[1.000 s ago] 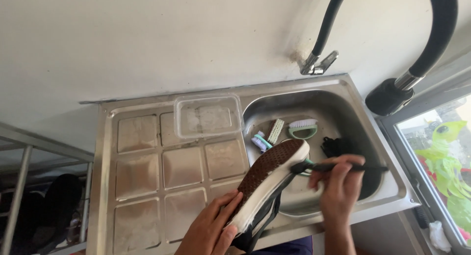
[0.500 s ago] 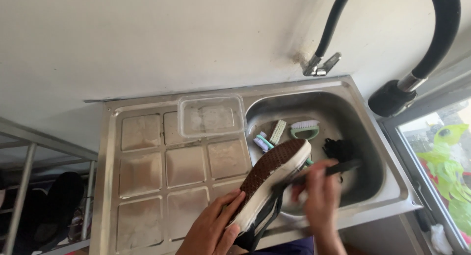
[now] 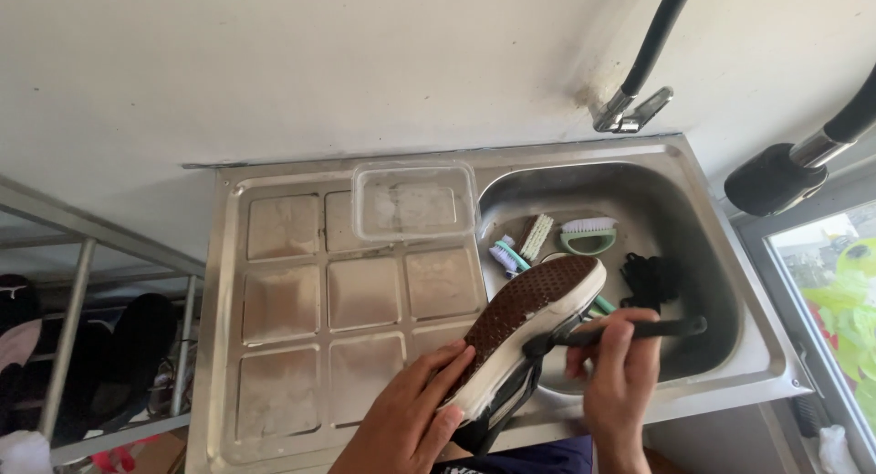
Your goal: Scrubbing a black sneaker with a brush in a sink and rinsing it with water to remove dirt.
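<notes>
- Your left hand (image 3: 415,419) is clamped on the heel end of the shoe (image 3: 529,333), fingers wrapped over the white sidewall and brown sole.
- The shoe is tipped on its side, sole facing up and left, toe pointing toward the back of the basin; it hangs over the front edge of the sink (image 3: 730,255), partly above the basin and partly above the drainboard (image 3: 301,301).
- Your right hand (image 3: 620,369) is closed around the handle of a black brush (image 3: 620,331); the handle lies roughly level and sticks out to the right past your fingers.
- The brush's head touches the white sidewall near the middle of the shoe.
- In the basin behind the shoe lie a green scrub brush (image 3: 589,237), a pale brush (image 3: 536,237) and a toothbrush (image 3: 505,255), close together; a black clump (image 3: 650,278) lies just right of them, too dark to make out.
- A clear plastic tub (image 3: 415,200) sits at the back of the drainboard, just beside the basin.
- A black hose tap (image 3: 639,82) rises from the wall behind the sink.
- Dark shoes (image 3: 128,346) sit on a rack at lower left, well apart from your hands.
</notes>
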